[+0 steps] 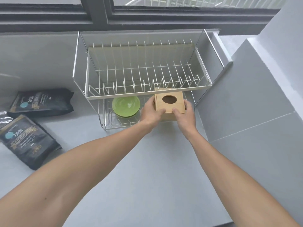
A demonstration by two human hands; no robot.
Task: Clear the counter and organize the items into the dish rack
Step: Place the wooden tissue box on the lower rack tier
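Both hands on the wooden box (169,102), the one w/ an oval hole in its lid. Left hand (151,111) wraps its left side, thumb over the near top edge; right hand (186,115) does the same on the right side. Fingers pressed against the box from both sides, so it's clamped between the two hands, not pinched by either alone.

Box sits at the right end of the dish rack (144,95), at the lower tier's front edge, half tucked under the upper tier. Can't tell if it's resting on the lower wires or held just above them.

Progress, my read: roughly halfway.
- Done: green plates (126,104) stacked on the rack's lower tier, just left of the box.
- In hand: box going in beside them, prob. needs a push further in, then release.
- Left: two black pouches (41,102) lying flat on the counter (147,177), well left of the rack and apart from it.

Upper tier of the rack holds nothing.
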